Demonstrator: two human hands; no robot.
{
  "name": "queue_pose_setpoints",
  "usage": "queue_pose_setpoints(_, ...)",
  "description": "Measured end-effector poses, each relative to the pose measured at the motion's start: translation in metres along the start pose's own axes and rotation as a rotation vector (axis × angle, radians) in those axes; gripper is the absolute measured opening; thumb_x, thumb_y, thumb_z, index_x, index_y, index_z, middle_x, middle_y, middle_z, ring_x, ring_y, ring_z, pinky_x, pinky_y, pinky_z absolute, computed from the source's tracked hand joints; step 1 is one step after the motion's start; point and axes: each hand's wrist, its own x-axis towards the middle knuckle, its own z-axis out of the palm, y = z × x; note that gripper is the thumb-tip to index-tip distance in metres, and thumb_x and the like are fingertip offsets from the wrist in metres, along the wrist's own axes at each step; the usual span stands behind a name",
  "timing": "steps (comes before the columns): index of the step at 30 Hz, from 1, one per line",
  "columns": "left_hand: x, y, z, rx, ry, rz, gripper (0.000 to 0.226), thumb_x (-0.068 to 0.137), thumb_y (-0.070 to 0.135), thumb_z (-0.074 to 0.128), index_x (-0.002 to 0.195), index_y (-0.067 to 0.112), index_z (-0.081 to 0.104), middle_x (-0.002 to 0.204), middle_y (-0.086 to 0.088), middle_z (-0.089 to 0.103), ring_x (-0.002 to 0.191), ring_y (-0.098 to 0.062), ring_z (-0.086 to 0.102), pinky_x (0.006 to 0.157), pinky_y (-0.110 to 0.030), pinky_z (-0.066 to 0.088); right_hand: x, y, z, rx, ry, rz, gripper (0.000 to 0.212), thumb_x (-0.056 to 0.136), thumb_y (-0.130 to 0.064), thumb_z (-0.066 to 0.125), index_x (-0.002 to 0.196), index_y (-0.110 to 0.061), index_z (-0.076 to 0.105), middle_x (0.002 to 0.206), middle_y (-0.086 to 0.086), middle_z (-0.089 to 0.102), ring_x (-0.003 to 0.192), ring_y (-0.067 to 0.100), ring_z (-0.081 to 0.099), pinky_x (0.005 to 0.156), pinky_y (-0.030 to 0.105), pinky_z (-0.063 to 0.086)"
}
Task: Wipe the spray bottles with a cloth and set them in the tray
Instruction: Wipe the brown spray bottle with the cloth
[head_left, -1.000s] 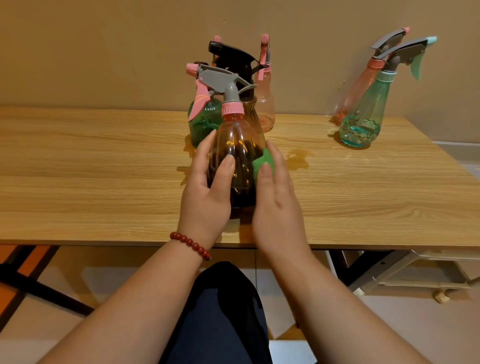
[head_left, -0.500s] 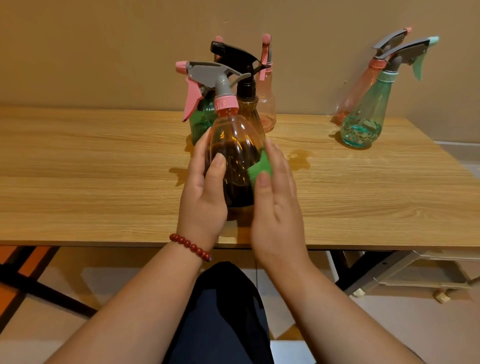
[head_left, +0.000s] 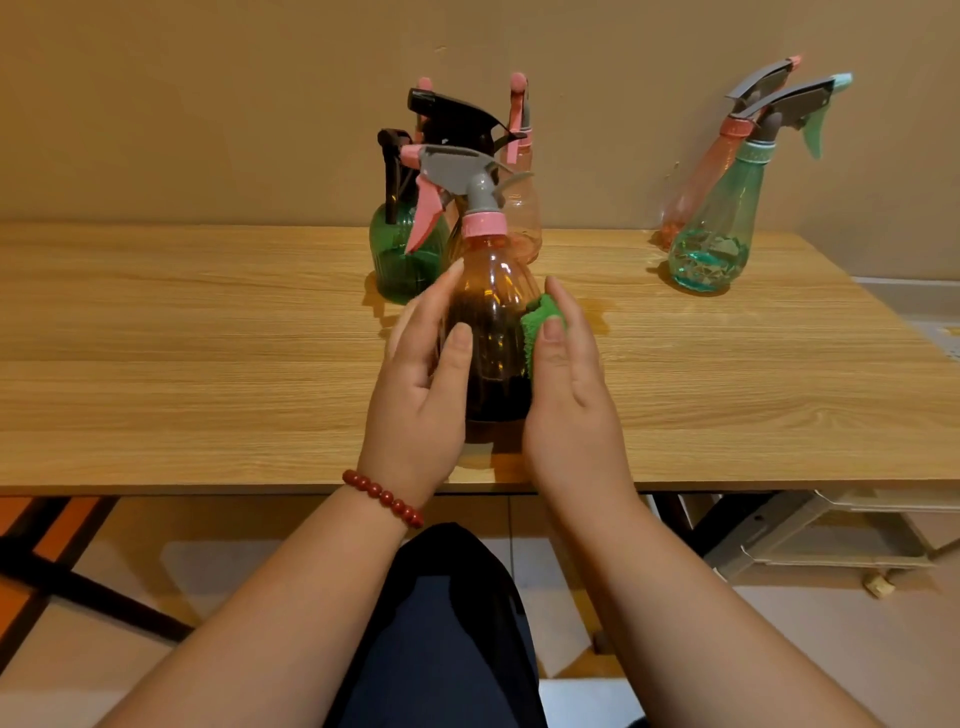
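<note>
The amber spray bottle (head_left: 491, 322), with a grey head and pink collar, is upright near the front edge of the wood-grain surface (head_left: 208, 364). Of the hands, the left hand (head_left: 421, 384) grips its side and the right hand (head_left: 566, 395) holds a green cloth (head_left: 537, 332) against it. A beige wall (head_left: 208, 104) is behind.

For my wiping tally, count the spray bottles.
6: amber bottle held; green bottle, black-trigger bottle, pale pink bottle behind; salmon bottle, teal bottle far right. Seventh possibly hidden.

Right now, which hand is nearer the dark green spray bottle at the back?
Left. The left hand grips the amber bottle on its left, just in front of the dark green bottle; the right hand holds the green cloth against its right side, farther away.
</note>
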Motion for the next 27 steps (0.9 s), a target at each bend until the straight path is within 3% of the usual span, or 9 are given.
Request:
queue_pose_setpoints(3,0.001,0.001,0.0,-0.049,-0.053,-0.001,0.049,0.095,0.044,0.039,0.142,0.044,0.027,0.15,0.007,0.037,0.138,-0.006,0.035,0.114,-0.037,0.033,0.0,-0.005,0.002,-0.042,-0.027,-0.035,0.048,0.096,-0.049,0.025,0.144,-0.046,0.027,0.131,-0.032,0.029,0.107,-0.037,0.019,0.084,-0.012,0.018)
queue_pose_setpoints(8,0.0,0.003,-0.002,-0.167,-0.027,-0.001,0.049,0.091,0.037,0.043,0.139,0.038,0.031,0.147,0.004,0.041,0.134,-0.005,0.041,0.105,-0.02,0.038,-0.013,0.002,0.015,-0.134,-0.035,-0.136,0.045,0.097,-0.052,0.024,0.142,-0.053,0.019,0.157,-0.02,0.015,0.13,-0.026,0.005,0.098,-0.007,0.007)
queue_pose_setpoints(11,-0.001,0.003,-0.003,-0.186,-0.013,0.0,0.05,0.092,0.033,0.042,0.141,0.029,0.035,0.146,-0.001,0.044,0.133,-0.009,0.044,0.106,-0.023,0.039,-0.006,-0.003,0.012,-0.127,-0.046,-0.126,0.043,0.101,-0.046,0.026,0.144,-0.048,0.026,0.155,-0.017,0.024,0.138,-0.01,0.017,0.108,0.009,0.018)
queue_pose_setpoints(14,-0.001,0.003,-0.002,-0.198,-0.038,-0.014,0.052,0.091,0.033,0.043,0.142,0.027,0.036,0.146,-0.001,0.045,0.133,-0.009,0.044,0.109,-0.028,0.038,0.016,-0.016,-0.002,-0.036,-0.085,0.01,0.041,0.102,-0.046,0.025,0.141,-0.046,0.037,0.136,-0.019,0.047,0.121,-0.006,0.045,0.099,0.016,0.037)
queue_pose_setpoints(16,-0.001,0.004,-0.002,-0.197,-0.044,-0.024,0.051,0.091,0.034,0.044,0.141,0.03,0.037,0.146,0.001,0.045,0.133,-0.008,0.044,0.108,-0.028,0.039,0.019,-0.016,-0.005,-0.019,-0.096,0.031,0.04,0.102,-0.046,0.024,0.14,-0.046,0.037,0.132,-0.019,0.049,0.118,-0.005,0.047,0.098,0.021,0.041)
queue_pose_setpoints(19,-0.001,0.002,-0.002,-0.171,-0.026,-0.007,0.05,0.091,0.033,0.043,0.141,0.029,0.037,0.146,0.002,0.045,0.133,-0.006,0.043,0.106,-0.022,0.038,0.001,-0.008,0.008,-0.176,-0.077,-0.139,0.044,0.102,-0.046,0.025,0.146,-0.046,0.025,0.155,-0.017,0.023,0.138,-0.009,0.018,0.11,0.017,0.022)
queue_pose_setpoints(22,-0.001,0.002,-0.002,-0.152,-0.03,-0.015,0.05,0.091,0.035,0.044,0.14,0.031,0.037,0.146,0.002,0.045,0.133,-0.01,0.044,0.109,-0.031,0.039,-0.003,-0.006,0.011,-0.216,-0.076,-0.16,0.046,0.102,-0.044,0.027,0.147,-0.047,0.019,0.158,-0.022,0.009,0.134,-0.017,0.005,0.099,0.002,0.007)
queue_pose_setpoints(24,-0.002,0.002,-0.002,-0.082,-0.04,-0.002,0.051,0.09,0.036,0.045,0.141,0.032,0.037,0.146,0.003,0.045,0.134,-0.008,0.042,0.11,-0.03,0.037,0.009,-0.014,0.005,-0.172,-0.102,-0.094,0.047,0.103,-0.042,0.028,0.148,-0.044,0.02,0.158,-0.018,0.017,0.137,-0.011,0.011,0.101,0.002,0.011)
queue_pose_setpoints(27,-0.002,0.001,-0.001,-0.012,-0.09,0.005,0.051,0.09,0.038,0.045,0.141,0.036,0.035,0.146,0.007,0.043,0.135,-0.004,0.039,0.112,-0.032,0.035,0.03,-0.028,-0.006,-0.098,-0.122,-0.032,0.045,0.102,-0.044,0.031,0.147,-0.042,0.026,0.145,-0.015,0.039,0.132,0.002,0.036,0.104,0.02,0.033)
